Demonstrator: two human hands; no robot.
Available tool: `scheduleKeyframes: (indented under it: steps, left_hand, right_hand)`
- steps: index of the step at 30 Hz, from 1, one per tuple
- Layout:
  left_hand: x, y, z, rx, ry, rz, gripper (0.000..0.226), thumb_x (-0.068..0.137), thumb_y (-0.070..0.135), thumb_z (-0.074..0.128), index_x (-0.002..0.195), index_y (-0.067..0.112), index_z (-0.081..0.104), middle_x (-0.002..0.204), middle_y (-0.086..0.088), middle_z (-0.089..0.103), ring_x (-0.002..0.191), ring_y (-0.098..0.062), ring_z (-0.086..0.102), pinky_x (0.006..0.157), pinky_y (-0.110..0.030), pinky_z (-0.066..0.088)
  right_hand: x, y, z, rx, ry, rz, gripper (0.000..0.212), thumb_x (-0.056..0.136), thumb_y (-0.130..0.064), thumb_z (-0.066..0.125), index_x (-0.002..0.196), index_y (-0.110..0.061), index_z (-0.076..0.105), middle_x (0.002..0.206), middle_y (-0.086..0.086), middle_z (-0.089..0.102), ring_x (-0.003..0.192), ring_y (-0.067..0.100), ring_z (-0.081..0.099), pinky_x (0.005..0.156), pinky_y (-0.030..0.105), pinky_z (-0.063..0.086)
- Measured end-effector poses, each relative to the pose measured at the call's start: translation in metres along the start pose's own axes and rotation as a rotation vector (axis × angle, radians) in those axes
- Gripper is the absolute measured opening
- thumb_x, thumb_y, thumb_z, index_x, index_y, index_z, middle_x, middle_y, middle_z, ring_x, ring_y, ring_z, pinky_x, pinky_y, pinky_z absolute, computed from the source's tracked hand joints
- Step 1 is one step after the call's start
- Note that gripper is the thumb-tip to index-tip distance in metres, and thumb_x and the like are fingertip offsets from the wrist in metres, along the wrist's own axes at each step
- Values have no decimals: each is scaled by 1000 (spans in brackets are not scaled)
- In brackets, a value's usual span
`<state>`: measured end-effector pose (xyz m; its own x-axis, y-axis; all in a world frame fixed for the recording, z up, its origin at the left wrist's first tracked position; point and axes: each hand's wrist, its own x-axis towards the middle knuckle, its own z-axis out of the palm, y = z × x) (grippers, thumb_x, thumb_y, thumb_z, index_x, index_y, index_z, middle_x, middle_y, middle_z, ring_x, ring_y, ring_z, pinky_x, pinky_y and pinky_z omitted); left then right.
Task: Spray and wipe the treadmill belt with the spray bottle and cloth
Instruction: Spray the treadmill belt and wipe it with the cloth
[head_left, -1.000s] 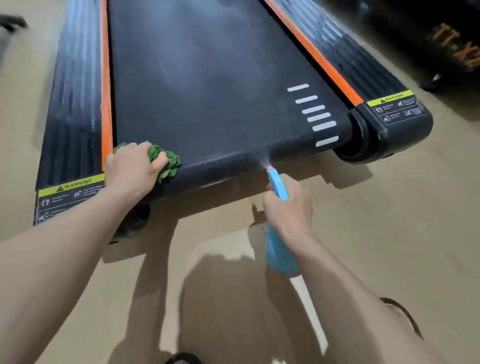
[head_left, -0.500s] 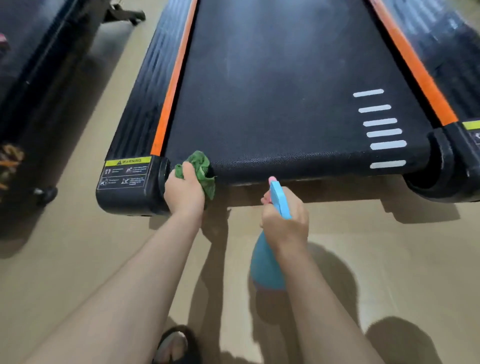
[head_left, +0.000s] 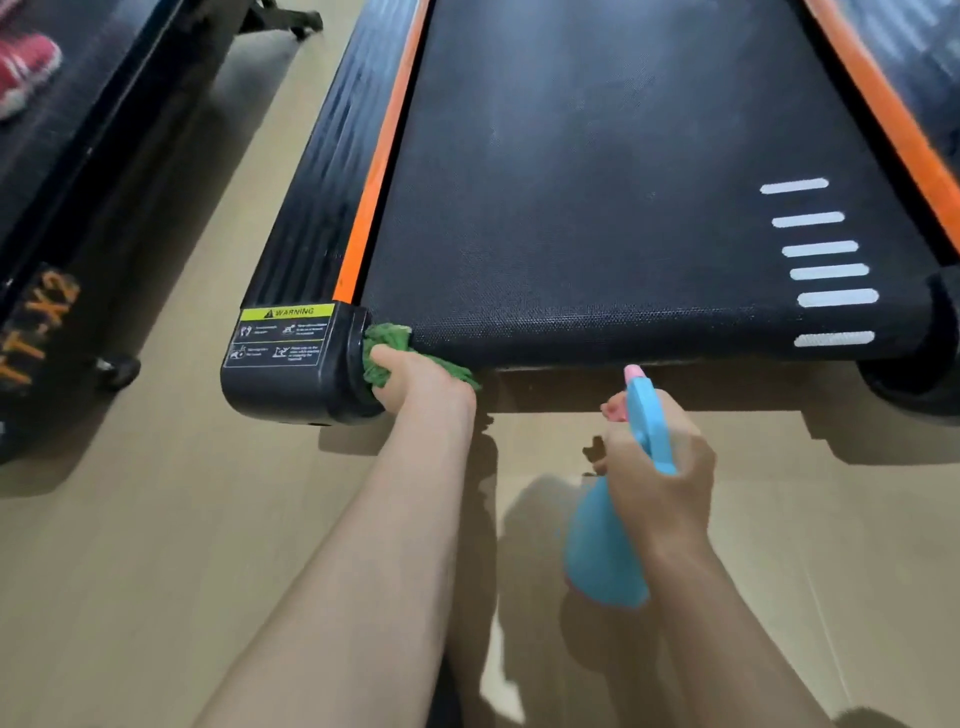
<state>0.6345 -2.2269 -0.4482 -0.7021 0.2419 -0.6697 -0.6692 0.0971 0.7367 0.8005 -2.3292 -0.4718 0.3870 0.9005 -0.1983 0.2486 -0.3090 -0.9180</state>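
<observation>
Since half a second ago, my left hand (head_left: 415, 376) has carried the green cloth (head_left: 382, 353) from the belt's rear lip down into the corner at about 10 o'clock, wedged between the black end cap (head_left: 280, 374) and the belt roller; the spray bottle has barely shifted.

Nearest me, at 6 o'clock, my two forearms reach out over the tan floor (head_left: 130, 571). At about 5 o'clock my right hand (head_left: 660, 467) grips the blue spray bottle (head_left: 605, 551) by its neck, fingers curled round it, the pink nozzle pointing at the treadmill belt (head_left: 597, 182) from just short of its rear edge. My left fingers are bunched around the cloth, pinching it against the corner; the fingertips are hidden, so I cannot tell exactly how they lie.

Further out, at 12 o'clock, the black belt runs away from me, with white stripes (head_left: 826, 260) at 2 o'clock and an orange strip (head_left: 387, 156) along its left side. A yellow warning label (head_left: 285, 332) sits on the end cap. At 9 o'clock stands another black machine (head_left: 78, 182).
</observation>
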Motion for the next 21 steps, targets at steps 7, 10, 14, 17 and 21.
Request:
scheduleKeyframes:
  steps: [7, 10, 14, 17, 21]
  left_hand:
    - [0, -16, 19, 38, 206, 137, 50, 97, 46, 47, 138, 18, 50, 136, -8, 57, 122, -31, 51, 99, -30, 33]
    - [-10, -25, 23, 56, 203, 130, 46, 96, 47, 44, 132, 21, 54, 128, -5, 62, 116, -30, 53, 97, -32, 34]
    - [-58, -71, 24, 83, 10, 37, 42, 98, 46, 46, 127, 18, 58, 120, -7, 66, 109, -31, 59, 86, -24, 38]
    - [-107, -99, 29, 116, -204, -51, 59, 92, 65, 39, 117, 18, 64, 106, -8, 71, 91, -30, 63, 79, -26, 46]
    - [-98, -101, 28, 186, -209, -89, 43, 87, 51, 45, 104, 16, 65, 98, -6, 65, 86, -32, 61, 83, -38, 54]
  right_hand:
    - [17, -3, -24, -69, 118, -13, 28, 69, -25, 43, 88, -21, 64, 81, -3, 67, 79, 26, 65, 70, 31, 47]
    - [21, -15, -30, -50, 181, -52, 30, 68, -22, 43, 88, -19, 65, 79, 0, 68, 74, 27, 68, 63, 21, 46]
    - [22, -16, -28, -28, 198, -97, 26, 72, -21, 47, 90, -17, 66, 80, 4, 68, 73, 23, 69, 60, 11, 44]
    - [24, -18, -34, 15, 233, -88, 28, 72, -20, 48, 91, -12, 68, 86, -1, 70, 74, -5, 62, 64, 3, 41]
    - [31, -16, -39, 10, 294, -19, 28, 72, -22, 47, 91, -18, 67, 84, -6, 68, 76, 11, 70, 75, 31, 53]
